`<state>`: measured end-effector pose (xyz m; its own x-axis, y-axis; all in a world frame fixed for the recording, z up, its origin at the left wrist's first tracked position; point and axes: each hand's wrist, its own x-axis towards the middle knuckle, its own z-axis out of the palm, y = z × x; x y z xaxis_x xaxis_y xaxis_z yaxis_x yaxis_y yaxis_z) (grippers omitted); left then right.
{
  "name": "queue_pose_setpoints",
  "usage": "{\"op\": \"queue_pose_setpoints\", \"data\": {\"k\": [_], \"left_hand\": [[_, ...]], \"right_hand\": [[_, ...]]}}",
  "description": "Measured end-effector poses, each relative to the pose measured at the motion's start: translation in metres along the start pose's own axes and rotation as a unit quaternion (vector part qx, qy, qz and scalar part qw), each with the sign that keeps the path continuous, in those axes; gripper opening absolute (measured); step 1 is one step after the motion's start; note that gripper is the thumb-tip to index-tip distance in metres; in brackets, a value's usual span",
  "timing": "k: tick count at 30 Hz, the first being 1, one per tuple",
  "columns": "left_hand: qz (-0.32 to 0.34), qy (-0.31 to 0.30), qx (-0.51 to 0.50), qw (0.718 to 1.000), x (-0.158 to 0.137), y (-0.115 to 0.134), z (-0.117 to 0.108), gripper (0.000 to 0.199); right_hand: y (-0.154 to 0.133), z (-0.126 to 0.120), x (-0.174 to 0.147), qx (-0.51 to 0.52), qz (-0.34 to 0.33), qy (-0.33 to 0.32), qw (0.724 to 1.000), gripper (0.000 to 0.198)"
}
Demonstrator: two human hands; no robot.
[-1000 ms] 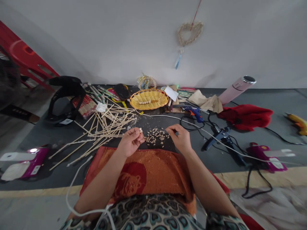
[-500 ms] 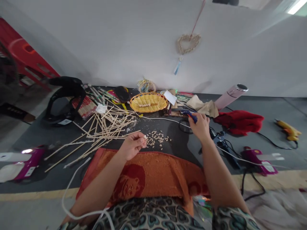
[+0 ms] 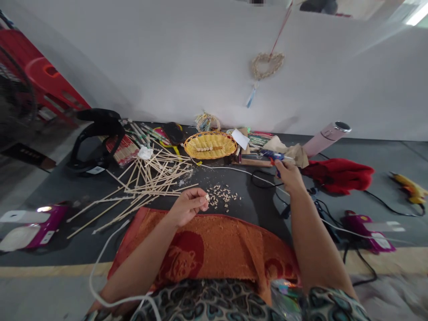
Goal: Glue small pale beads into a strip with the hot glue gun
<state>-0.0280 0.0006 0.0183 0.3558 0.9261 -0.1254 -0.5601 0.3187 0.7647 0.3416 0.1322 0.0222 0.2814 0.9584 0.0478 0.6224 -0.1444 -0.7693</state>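
Observation:
My left hand (image 3: 189,206) is closed in a pinch on a small pale wooden piece (image 3: 207,197), just in front of a scatter of short cut wooden pieces (image 3: 223,196) on the dark tabletop. Over at the right, my right hand (image 3: 290,176) is wrapped round a blue glue gun (image 3: 276,155) with an orange trigger. Its nozzle points left, above a small wooden strip (image 3: 256,162). Between my hands and the wall stands a yellow woven basket (image 3: 210,151) with a row of joined pieces inside.
Long thin wooden sticks (image 3: 160,171) lie piled at the left. An orange towel (image 3: 227,236) covers the near edge. A white cable (image 3: 234,168) crosses the table. At the right are a pink flask (image 3: 326,138), a red cloth (image 3: 339,174) and a yellow glue gun (image 3: 409,187).
My right hand has turned and shifted slightly right, and the glue gun now shows more fully, pointing left. My left hand keeps its pinch. The whole view has shifted slightly.

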Motion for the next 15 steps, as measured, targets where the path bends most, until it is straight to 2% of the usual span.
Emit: {"op": "queue_pose_setpoints", "data": {"k": [2, 4, 7, 10, 12, 15], "left_hand": [[-0.003, -0.005, 0.004, 1.0, 0.0, 0.001, 0.0, 0.015], [-0.007, -0.008, 0.008, 1.0, 0.0, 0.0, -0.001, 0.013], [-0.015, -0.006, 0.014, 1.0, 0.001, -0.001, -0.003, 0.013], [-0.017, 0.006, 0.019, 1.0, 0.003, -0.004, -0.005, 0.013], [-0.017, 0.011, 0.023, 1.0, 0.004, -0.005, -0.007, 0.015], [-0.018, 0.014, 0.023, 0.999, 0.006, -0.005, -0.008, 0.018]], "right_hand": [[-0.017, -0.004, -0.021, 0.077, 0.001, -0.014, 0.997, 0.044], [-0.038, -0.005, -0.051, 0.277, 0.011, -0.083, 0.957, 0.04], [-0.064, 0.002, -0.101, 0.383, -0.023, -0.187, 0.904, 0.03], [-0.072, 0.019, -0.139, 0.401, -0.061, -0.277, 0.871, 0.026], [-0.069, 0.031, -0.153, 0.377, -0.088, -0.323, 0.863, 0.026], [-0.062, 0.043, -0.159, 0.351, -0.114, -0.354, 0.859, 0.027]]}}
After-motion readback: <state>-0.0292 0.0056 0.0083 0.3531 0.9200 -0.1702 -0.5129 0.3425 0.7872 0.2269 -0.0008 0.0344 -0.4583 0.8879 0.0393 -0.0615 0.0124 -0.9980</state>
